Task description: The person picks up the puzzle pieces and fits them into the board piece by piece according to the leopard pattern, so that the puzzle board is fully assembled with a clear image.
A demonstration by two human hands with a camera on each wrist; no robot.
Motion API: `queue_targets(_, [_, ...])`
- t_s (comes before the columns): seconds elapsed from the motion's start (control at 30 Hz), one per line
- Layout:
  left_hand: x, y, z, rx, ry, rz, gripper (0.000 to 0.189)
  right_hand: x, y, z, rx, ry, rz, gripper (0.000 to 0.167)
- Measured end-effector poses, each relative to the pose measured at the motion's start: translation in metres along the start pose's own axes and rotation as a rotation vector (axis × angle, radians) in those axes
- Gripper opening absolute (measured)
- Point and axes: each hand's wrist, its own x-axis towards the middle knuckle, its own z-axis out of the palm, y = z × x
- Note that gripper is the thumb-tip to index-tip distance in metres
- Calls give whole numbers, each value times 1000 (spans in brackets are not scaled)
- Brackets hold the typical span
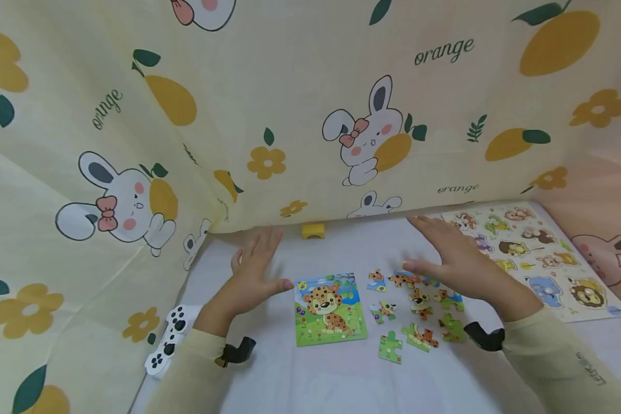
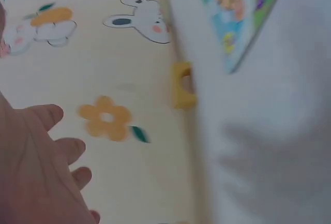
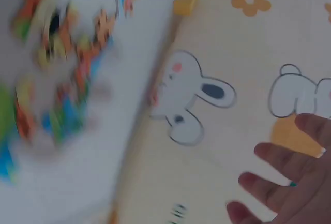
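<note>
My left hand hovers over the white table with its fingers spread, left of a square leopard picture board. Nothing is in it; the left wrist view shows the palm and fingers apart. Over the right side, my right hand is raised with straight fingers, also holding nothing. Several loose leopard puzzle pieces lie between the board and the right forearm. The right hand partly hides the farthest pieces. In the right wrist view the pieces are blurred.
A yellow arched block sits at the back against the printed curtain. On the right lies a board of animal pictures, partly behind the right arm. A white game controller rests at the left edge, beside the left forearm.
</note>
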Motion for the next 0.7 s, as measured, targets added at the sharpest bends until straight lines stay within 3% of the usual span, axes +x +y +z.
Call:
queue_targets(0.17, [-12, -18, 38, -197, -40, -67, 123, 1, 14, 35, 247, 39, -6, 89])
queue_targets(0.27, [-18, -26, 62, -227, -85, -130, 114, 1, 22, 53, 353, 59, 17, 83])
queue_targets(0.4, [-25, -32, 85, -195, -148, -183, 130, 3, 32, 76, 455, 69, 54, 79])
queue_targets(0.57, [-25, -35, 94, -94, -205, -97, 156, 6, 39, 100, 501, 36, 99, 77])
queue_targets(0.7, [-19, -34, 96, -45, -238, -34, 159, 9, 41, 116, 386, -12, 93, 73])
